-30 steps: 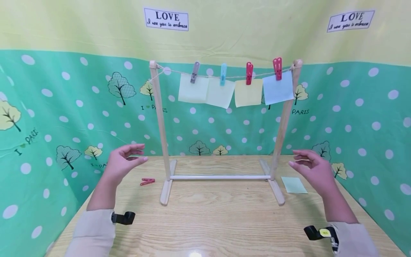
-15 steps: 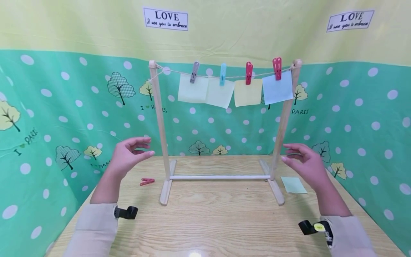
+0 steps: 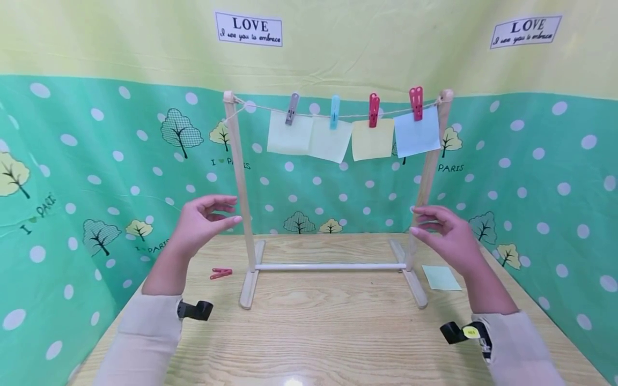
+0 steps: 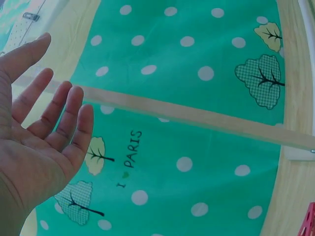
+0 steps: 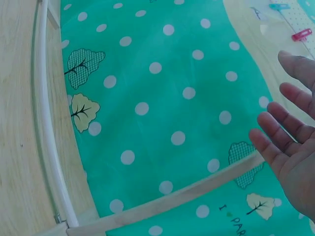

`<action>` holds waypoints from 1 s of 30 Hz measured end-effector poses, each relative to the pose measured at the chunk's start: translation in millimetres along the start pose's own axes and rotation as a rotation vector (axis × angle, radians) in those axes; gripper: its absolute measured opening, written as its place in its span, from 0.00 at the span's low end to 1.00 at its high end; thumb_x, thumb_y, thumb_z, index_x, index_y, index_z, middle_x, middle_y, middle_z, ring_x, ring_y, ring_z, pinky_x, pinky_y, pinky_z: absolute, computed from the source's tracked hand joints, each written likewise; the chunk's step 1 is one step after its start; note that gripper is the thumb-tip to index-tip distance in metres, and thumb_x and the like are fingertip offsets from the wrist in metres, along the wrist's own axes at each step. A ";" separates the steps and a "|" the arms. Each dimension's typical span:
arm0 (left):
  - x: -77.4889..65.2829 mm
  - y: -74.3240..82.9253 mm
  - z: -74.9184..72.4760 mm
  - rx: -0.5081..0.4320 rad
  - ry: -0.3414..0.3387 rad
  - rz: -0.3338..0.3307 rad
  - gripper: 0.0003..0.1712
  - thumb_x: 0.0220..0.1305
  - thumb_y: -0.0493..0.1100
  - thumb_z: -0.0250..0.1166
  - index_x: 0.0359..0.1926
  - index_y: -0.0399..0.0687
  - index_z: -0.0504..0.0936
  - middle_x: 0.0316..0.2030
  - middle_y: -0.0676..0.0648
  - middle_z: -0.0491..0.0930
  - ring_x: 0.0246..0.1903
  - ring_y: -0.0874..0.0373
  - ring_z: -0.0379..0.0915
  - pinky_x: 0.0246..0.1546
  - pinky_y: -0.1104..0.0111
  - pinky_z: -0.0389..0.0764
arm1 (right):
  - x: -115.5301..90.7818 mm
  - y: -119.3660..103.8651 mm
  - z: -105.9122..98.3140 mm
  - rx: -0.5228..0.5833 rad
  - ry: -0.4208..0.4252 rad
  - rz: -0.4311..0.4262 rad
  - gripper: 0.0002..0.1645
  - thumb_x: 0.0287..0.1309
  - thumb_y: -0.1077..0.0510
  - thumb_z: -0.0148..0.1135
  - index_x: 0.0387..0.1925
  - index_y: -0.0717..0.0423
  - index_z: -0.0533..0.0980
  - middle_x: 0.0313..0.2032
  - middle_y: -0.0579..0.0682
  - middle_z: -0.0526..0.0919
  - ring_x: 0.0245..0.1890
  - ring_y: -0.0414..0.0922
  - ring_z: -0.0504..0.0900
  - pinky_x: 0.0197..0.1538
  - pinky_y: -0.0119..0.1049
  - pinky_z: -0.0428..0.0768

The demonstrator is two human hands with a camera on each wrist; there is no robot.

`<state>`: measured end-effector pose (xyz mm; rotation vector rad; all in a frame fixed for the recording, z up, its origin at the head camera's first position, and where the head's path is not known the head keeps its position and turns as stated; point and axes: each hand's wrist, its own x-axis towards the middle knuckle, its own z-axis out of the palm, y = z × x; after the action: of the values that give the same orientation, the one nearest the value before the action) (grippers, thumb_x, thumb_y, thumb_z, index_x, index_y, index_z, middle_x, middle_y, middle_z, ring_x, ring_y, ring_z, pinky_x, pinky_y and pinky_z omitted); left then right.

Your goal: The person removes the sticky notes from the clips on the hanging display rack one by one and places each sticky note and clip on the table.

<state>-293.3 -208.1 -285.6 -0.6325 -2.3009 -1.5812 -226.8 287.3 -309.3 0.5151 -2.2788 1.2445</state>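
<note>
Head view: from above, facing forward and down, taking in the whole pale wooden frame [image 3: 238,161]. Wrist views: close range, tipped sideways. All three share the green, white-dotted cloth backdrop [image 3: 333,190].

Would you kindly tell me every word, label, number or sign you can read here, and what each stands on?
"LOVE / I see you to embrace": left white sign on the yellow cloth.
"LOVE": right white sign; its script line looks the same, but less clear.
"I (heart) PARIS": green cloth, repeated, sometimes partly hidden.
Yellow sticker on the right wrist camera: too small to read.
</note>
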 end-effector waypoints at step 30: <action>37.0 56.2 12.1 0.012 -0.018 0.109 0.25 0.56 0.41 0.74 0.55 0.39 0.81 0.48 0.47 0.82 0.46 0.49 0.78 0.43 0.73 0.82 | 43.2 -40.7 34.1 0.055 -0.134 -0.078 0.24 0.61 0.61 0.66 0.58 0.59 0.75 0.53 0.53 0.77 0.47 0.44 0.79 0.52 0.25 0.77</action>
<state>-296.9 -172.3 -227.4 -0.7591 -2.2463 -1.5170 -247.9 233.3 -272.9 0.7201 -2.3154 1.2716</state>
